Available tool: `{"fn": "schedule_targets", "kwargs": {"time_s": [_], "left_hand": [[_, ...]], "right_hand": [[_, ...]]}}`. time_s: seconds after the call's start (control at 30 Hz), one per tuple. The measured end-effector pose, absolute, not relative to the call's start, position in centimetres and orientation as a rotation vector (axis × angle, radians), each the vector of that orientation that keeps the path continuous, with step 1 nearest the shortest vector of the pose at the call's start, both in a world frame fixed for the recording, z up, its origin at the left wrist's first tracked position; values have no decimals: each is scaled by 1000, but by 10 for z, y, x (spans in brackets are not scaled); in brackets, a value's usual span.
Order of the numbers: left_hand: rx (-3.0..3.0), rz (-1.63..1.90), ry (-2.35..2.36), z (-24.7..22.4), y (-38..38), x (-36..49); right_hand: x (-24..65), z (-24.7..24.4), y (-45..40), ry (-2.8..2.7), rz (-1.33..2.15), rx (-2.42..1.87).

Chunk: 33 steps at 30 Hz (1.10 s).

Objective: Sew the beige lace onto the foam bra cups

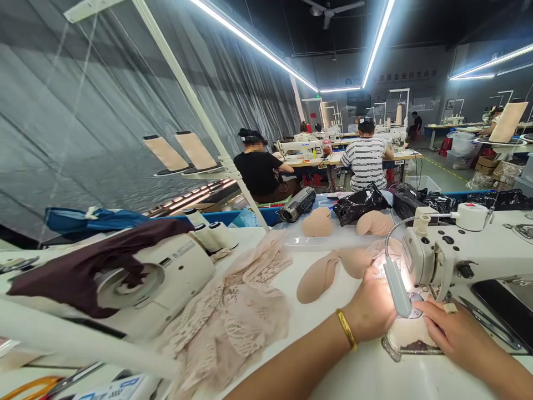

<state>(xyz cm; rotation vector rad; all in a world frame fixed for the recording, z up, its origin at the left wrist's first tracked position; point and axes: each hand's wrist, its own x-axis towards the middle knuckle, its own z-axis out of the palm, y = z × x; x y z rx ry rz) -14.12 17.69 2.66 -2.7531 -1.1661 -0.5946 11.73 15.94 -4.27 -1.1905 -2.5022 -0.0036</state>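
Note:
My left hand, with a gold bracelet at the wrist, is closed on pale beige fabric left of the sewing machine's needle area. The lamp and the hand itself hide part of its fingers. My right hand, wearing a ring, lies right of the needle with its fingers stretched out, the index fingertip by the metal needle plate. A grey lamp on a bendable neck lights this spot, below the white sewing machine head. Beige bra cups lie to the left of my left hand.
Beige lace fabric is heaped on the table's left. Another white machine carries dark cloth. Scissors and a black phone lie at right. Black plastic bags are behind; people sit sewing farther off.

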Motion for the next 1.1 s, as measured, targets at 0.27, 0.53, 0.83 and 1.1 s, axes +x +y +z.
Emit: {"fn": "schedule_targets", "kwargs": {"time_s": [0.27, 0.53, 0.83, 1.1], "left_hand": [[-2362, -1054, -1903, 53, 252, -152], [-2061, -1479, -1676, 85, 206, -185], [-2780, -761, -810, 13, 155, -132], [-2963, -934, -1155, 16, 157, -119]], "right_hand": [[117, -45, 160, -2516, 58, -1210], [115, -37, 157, -2513, 106, -1260], [109, -22, 156, -2502, 134, -1249], [108, -14, 154, -2489, 58, -1205]]}}
